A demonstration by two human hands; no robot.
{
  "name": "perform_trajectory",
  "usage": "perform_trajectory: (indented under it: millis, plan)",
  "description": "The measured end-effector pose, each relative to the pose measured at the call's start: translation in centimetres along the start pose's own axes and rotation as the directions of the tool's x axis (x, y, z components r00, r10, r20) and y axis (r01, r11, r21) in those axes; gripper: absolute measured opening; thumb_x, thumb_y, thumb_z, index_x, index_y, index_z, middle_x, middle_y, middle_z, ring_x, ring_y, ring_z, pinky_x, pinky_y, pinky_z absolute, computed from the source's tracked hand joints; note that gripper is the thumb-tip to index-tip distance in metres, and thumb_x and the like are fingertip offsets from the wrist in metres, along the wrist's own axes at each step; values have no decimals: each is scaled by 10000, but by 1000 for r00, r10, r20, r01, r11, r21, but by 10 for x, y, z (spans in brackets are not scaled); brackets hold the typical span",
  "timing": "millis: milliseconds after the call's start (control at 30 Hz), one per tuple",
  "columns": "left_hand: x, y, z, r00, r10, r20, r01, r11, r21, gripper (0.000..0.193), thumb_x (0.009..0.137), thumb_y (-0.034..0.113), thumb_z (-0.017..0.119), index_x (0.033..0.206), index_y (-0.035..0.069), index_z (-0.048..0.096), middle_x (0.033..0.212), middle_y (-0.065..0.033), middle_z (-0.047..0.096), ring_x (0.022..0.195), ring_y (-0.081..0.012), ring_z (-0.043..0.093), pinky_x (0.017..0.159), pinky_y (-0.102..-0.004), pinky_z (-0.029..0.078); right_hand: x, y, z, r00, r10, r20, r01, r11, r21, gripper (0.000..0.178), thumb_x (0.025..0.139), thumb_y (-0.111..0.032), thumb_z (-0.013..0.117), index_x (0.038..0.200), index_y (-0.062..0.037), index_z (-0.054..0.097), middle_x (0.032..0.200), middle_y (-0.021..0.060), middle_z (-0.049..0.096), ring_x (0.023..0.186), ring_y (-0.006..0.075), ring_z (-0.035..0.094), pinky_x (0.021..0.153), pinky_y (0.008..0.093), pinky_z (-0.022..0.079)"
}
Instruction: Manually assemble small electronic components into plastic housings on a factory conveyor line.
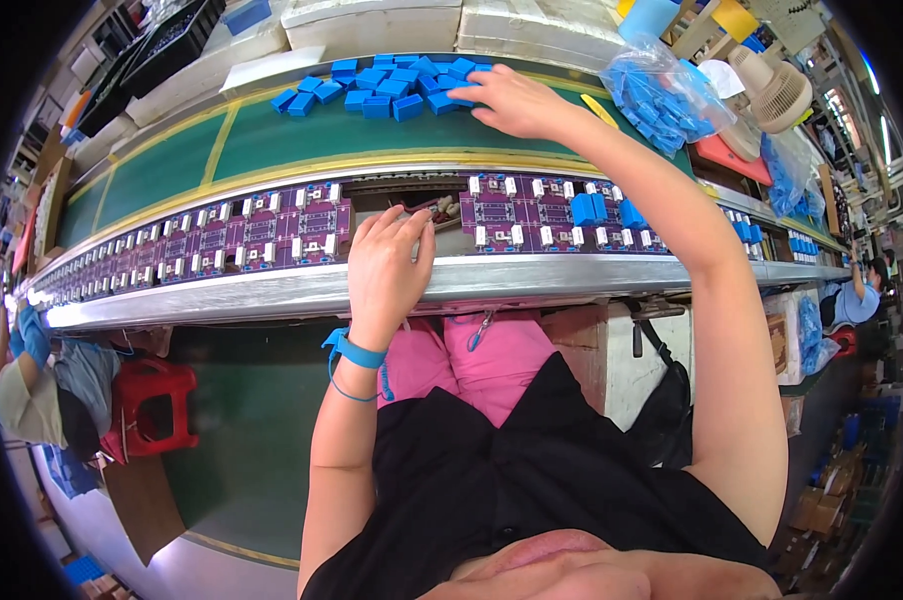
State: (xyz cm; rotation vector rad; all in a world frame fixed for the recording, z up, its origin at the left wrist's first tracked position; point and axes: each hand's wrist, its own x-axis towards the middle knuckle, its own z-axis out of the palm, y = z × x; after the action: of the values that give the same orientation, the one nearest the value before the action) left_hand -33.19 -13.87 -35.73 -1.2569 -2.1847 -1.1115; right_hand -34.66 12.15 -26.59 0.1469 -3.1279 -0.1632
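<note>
My right hand (517, 104) reaches across to the right end of a pile of small blue rectangular blocks (377, 107), fingers apart and touching or just above the nearest ones. Nothing shows clearly in its grasp. My left hand (390, 262) is open, fingers stretched forward over a gap in the row of purple circuit boards (317, 222) carrying white parts. It wears a blue wrist strap (360, 352) with a coiled cord. Right of the gap is another purple board (492, 215); blue blocks (589, 209) stand upright on it, partly behind my right forearm.
A metal rail (272, 290) runs along the near side of the boards. Beyond them lies a green work surface (272, 140) with yellow tape. A plastic bag of blue blocks (662, 100) and a beige fan (772, 88) stand far right. A red stool (157, 405) is at left, beside another person.
</note>
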Motion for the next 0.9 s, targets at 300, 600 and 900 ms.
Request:
perform_trajectory:
  millis: [300, 600, 900]
  plan:
    - [1, 3, 2, 1000, 7, -5, -8, 1000, -20, 137, 839, 109, 613, 927, 23, 673, 878, -121, 692, 973, -307, 632, 856, -398, 452, 17, 14, 27, 988, 83, -127, -95, 992, -88, 342, 810, -117, 596, 1150, -138, 621, 1003, 114, 629, 1017, 311, 560, 889, 417, 477]
    - [2, 2, 1, 999, 28, -20, -28, 1000, -9, 132, 837, 105, 615, 926, 26, 672, 855, -117, 688, 961, -305, 634, 846, -398, 454, -109, -18, 1, 980, 185, 68, -178, 688, 704, 309, 758, -115, 663, 1051, -25, 630, 917, 118, 667, 792, 217, 650, 723, 327, 505]
    - [1, 2, 3, 999, 27, -19, -27, 1000, -2, 132, 841, 110, 611, 929, 29, 665, 859, -115, 688, 964, -305, 631, 850, -400, 456, -138, -21, 22, 988, 153, -17, -119, 827, 550, 308, 754, -128, 680, 1048, -53, 628, 1054, 98, 643, 995, 267, 572, 889, 354, 447]
